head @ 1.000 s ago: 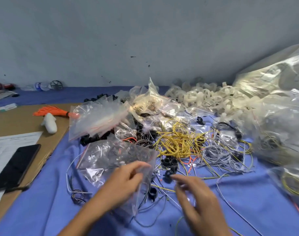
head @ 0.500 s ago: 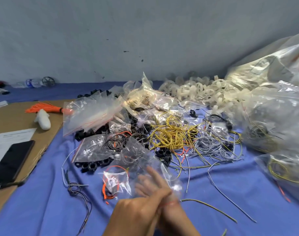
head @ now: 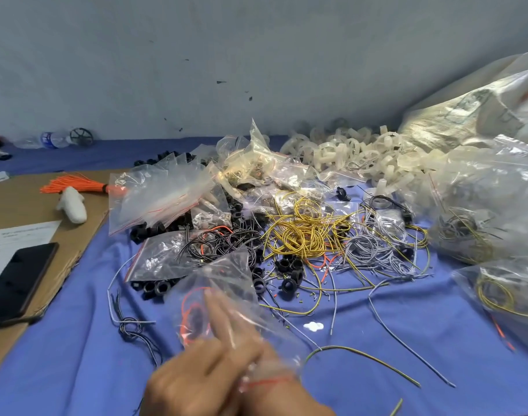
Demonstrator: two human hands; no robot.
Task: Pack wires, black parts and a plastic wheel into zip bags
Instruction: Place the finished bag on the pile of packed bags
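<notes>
Zip bag (head: 232,298), clear with a red seal line, is held up at near centre, just above the blue-clothed desk (head: 64,370). An orange wire (head: 187,307) and a dark part show through its film. The left hand (head: 196,379) grips the bag near its mouth. The right hand (head: 282,399) lies beneath it, with fingers (head: 216,315) stretched straight up against the film; whether they are inside the bag or behind it cannot be told, as both hands are blurred.

Open room: bare cloth lies left of the hands, crossed by one knotted striped wire (head: 130,327), and to their right, crossed by a few loose strands. Beyond the bag the cloth is crowded: black parts (head: 289,265), yellow wires (head: 301,232), grey wires (head: 376,244) and a stack of spare bags (head: 163,196). White wheels (head: 361,154) are heaped at the back against the wall (head: 256,55).

Edges: large filled bags (head: 481,205) close off the right side. On the left a cardboard sheet (head: 85,232) overlaps the cloth, its edge running diagonally toward the viewer; it carries a phone (head: 16,277), a paper (head: 13,238), a white object (head: 73,205) and an orange bundle (head: 73,186).

Writing: print on the paper, on the blue label of the far-left bottle (head: 52,139) and on the woven sack (head: 466,109) is too small to read.
</notes>
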